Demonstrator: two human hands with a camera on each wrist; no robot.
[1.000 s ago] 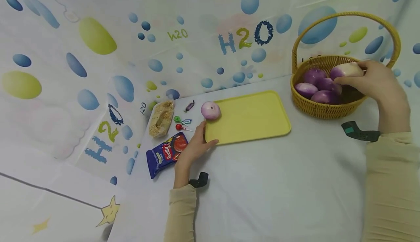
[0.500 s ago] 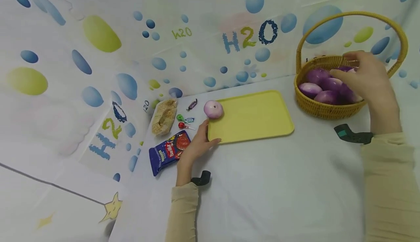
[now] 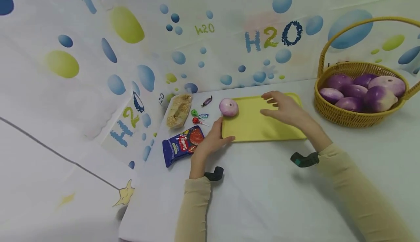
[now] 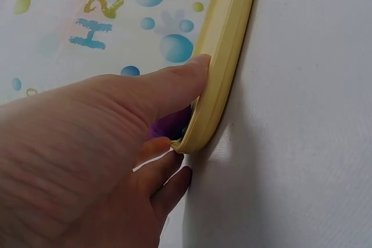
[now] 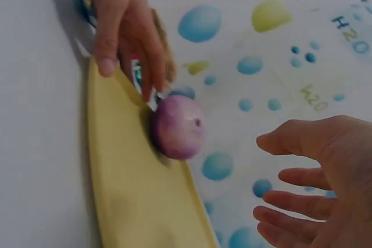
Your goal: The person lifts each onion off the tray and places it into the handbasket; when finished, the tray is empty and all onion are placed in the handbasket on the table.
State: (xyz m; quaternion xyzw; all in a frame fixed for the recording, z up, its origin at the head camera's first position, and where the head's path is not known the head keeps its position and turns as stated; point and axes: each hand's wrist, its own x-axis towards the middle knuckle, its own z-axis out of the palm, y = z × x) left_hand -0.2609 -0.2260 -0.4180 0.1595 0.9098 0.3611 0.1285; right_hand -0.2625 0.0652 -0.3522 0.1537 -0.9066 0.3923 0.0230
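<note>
My left hand [image 3: 212, 138] grips the near left corner of the yellow tray [image 3: 256, 129]. In the left wrist view its thumb [image 4: 180, 85] lies against the tray's rim, with the other fingers round the corner. One pale purple onion [image 3: 228, 107] sits in the tray's far left corner, just beyond that hand. Over the right part of the tray hovers my right hand [image 3: 284, 111], fingers spread and holding nothing; the right wrist view has it apart from the onion. Several purple onions fill the wicker basket [image 3: 357, 119] at the right.
Left of the tray lie a blue Barilla packet [image 3: 182, 147], a clear bag of beige grains [image 3: 179, 112], a purple wrapped candy [image 3: 207, 101], and a red lollipop [image 3: 195, 120] near a green one [image 3: 194, 113]. The basket's tall handle [image 3: 370, 21] arches above it. A patterned cloth hangs behind the table.
My right hand let go of a purple-white onion in the basket, then moved left, empty, over the tray. The left hand stays at the tray's corner. The head view has shifted rightward.
</note>
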